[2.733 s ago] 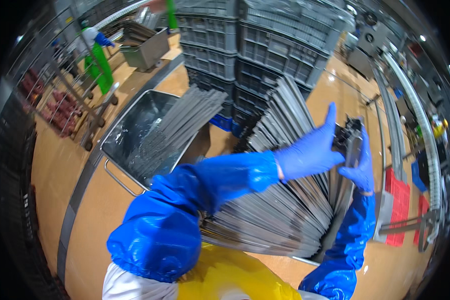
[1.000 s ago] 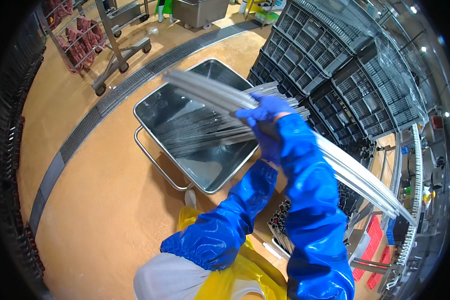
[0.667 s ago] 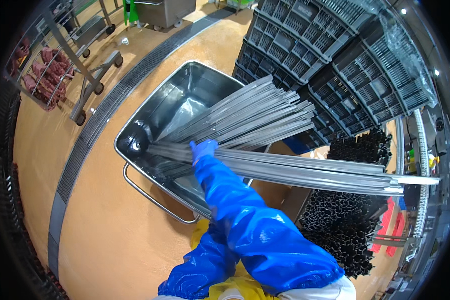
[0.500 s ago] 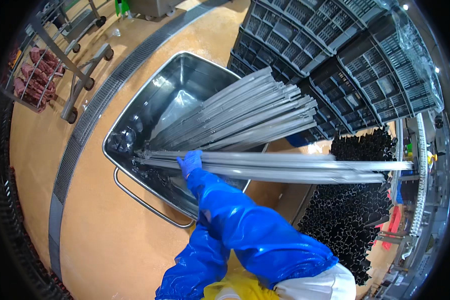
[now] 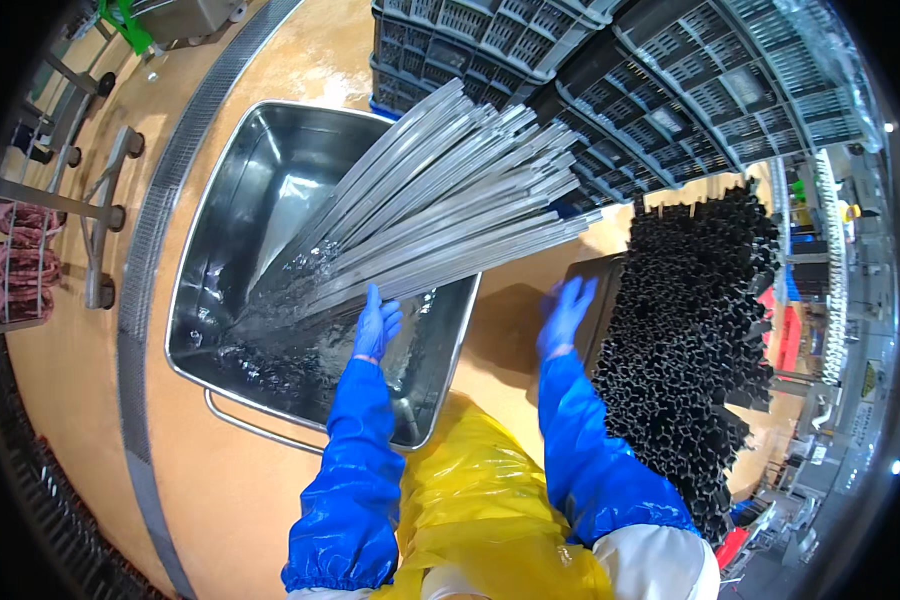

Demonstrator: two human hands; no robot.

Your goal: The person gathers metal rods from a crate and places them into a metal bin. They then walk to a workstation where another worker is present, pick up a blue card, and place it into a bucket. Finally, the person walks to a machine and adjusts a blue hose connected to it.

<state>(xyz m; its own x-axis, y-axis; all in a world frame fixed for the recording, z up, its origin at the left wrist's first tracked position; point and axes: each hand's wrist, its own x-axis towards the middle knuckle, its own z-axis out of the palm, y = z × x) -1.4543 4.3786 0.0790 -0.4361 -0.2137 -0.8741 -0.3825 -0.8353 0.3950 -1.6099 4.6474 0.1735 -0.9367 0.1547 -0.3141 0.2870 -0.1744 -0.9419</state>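
Observation:
My blue-gloved left hand (image 5: 376, 326) is over the near part of the steel tub (image 5: 215, 270), just below a fanned bundle of long grey metal bars (image 5: 420, 185). Its fingers are apart and loosely bent, holding nothing. The bars' lower ends lie in water inside the tub, and their upper ends stick out over the right rim. My right hand (image 5: 566, 312) hangs open between the tub and a dense stack of dark hollow pieces (image 5: 675, 340), slightly blurred at the fingertips, with nothing in it.
Stacked grey plastic crates (image 5: 700, 80) stand behind. At left are a wheeled rack (image 5: 105, 210) holding raw meat (image 5: 25, 260) and a grated drain (image 5: 140, 340) in the floor. A steel bin (image 5: 185, 20) is at top left, a conveyor (image 5: 830, 280) at right.
The bars I was holding have been lowered in among the others in the tub and let go. My hands have separated, the right one moving right, away from the bundle.

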